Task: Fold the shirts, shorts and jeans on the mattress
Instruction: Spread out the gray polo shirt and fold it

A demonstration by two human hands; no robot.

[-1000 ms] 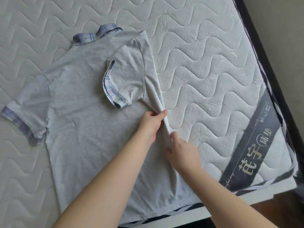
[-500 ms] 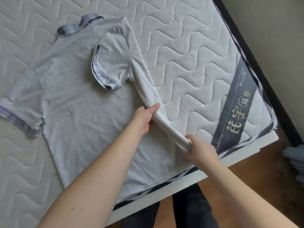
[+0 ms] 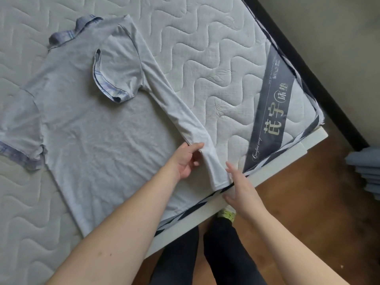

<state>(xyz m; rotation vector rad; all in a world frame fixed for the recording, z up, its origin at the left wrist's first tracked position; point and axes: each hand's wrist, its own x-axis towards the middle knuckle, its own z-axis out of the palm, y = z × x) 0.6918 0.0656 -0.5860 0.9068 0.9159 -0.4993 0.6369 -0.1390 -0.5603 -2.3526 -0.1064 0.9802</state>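
Observation:
A light grey polo shirt (image 3: 98, 136) with a plaid collar and plaid cuffs lies flat on the white quilted mattress (image 3: 216, 48). Its right side is folded inward as a long strip, and that sleeve lies turned over onto the body. My left hand (image 3: 186, 159) pinches the inner edge of the strip near the hem, thumb on top. My right hand (image 3: 240, 188) is at the strip's outer side by the hem corner, fingers straight and touching the cloth. The other sleeve lies spread at the far left.
The hem reaches the mattress's near edge, above the white bed frame (image 3: 267, 171). A dark label band (image 3: 273, 103) crosses the corner. Beyond are the wooden floor (image 3: 308, 212), my dark-trousered legs (image 3: 205, 254) and a blue-grey stack (image 3: 368, 171) at the right.
My right hand slid down the folded strip to the hem and opened its fingers. My left hand followed a little down the fold. The strip now lies lower and flatter.

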